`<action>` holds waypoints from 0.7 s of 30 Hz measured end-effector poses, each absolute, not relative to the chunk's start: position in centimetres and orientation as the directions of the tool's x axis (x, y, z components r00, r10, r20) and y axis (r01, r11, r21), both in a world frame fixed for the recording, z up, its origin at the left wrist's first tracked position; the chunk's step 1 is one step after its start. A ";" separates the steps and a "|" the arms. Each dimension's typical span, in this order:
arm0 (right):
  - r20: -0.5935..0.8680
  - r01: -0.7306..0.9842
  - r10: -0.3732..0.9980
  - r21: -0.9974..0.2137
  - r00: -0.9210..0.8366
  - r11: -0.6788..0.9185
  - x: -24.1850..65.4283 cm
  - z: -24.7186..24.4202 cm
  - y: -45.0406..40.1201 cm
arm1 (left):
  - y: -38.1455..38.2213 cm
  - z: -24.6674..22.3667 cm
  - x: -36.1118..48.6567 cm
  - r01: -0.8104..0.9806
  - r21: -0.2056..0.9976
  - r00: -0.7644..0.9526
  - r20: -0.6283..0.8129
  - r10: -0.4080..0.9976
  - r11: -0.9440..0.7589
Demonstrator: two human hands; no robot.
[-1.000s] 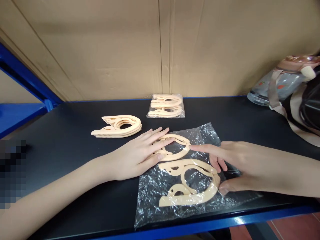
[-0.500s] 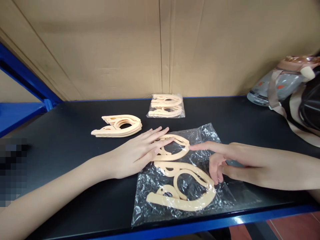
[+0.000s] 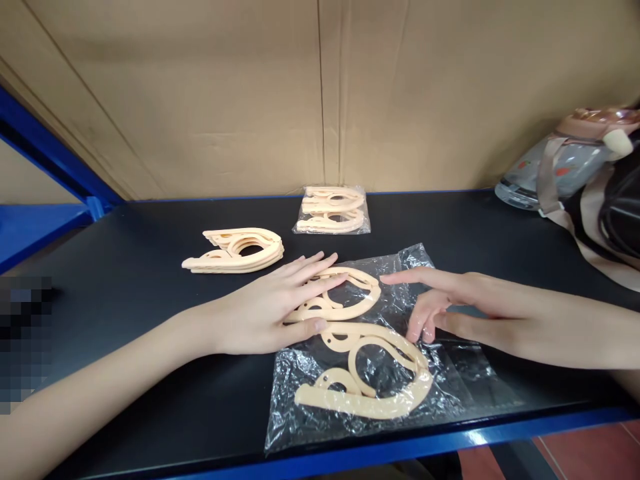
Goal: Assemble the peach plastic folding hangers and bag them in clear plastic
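A clear plastic bag [image 3: 295,427] lies flat before me with two beige folding hangers inside, one behind the other. My left hand [image 3: 265,307] rests flat with fingers spread over the left part of the far hanger [image 3: 363,308], and its thumb reaches the upper left end of the near hanger [image 3: 395,408]. On the right side, my right hand [image 3: 445,300] is open over the bag. Its index finger points at the far hanger's rounded end, a small gap away, while the other fingers curl loosely near the near hanger's right end.
A stack of beige folding hangers [image 3: 260,263] lies at the left on the black tabletop [image 3: 125,280]. Farther back is a bagged set of hangers [image 3: 333,210]. A clear water bottle [image 3: 545,173] with a strap stands at the back right, beside a black bag [image 3: 620,200]. Cardboard [image 3: 225,100] walls the back.
My right hand has lifted slightly up and left, its index fingertip parting from the far hanger. My left thumb has slid down toward the near hanger, uncovering more of the far one.
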State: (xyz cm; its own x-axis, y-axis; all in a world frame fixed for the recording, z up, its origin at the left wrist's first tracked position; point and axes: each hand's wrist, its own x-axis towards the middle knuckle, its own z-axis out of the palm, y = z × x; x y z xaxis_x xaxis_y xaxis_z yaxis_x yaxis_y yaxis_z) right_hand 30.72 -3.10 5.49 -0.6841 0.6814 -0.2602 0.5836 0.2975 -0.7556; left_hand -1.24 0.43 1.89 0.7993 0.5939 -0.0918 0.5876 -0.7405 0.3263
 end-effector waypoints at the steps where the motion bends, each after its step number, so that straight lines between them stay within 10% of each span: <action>1: -0.252 0.582 0.689 -0.757 -0.680 0.297 30.7 5.5 -3.1 | 0.4 1.9 -1.2 0.589 0.323 0.799 -0.096 0.594 -0.741; 21: -0.138 0.576 0.600 -0.510 -0.788 0.639 30.0 6.3 -3.1 | 0.5 1.6 -1.5 0.581 0.373 0.797 -0.080 0.598 -0.724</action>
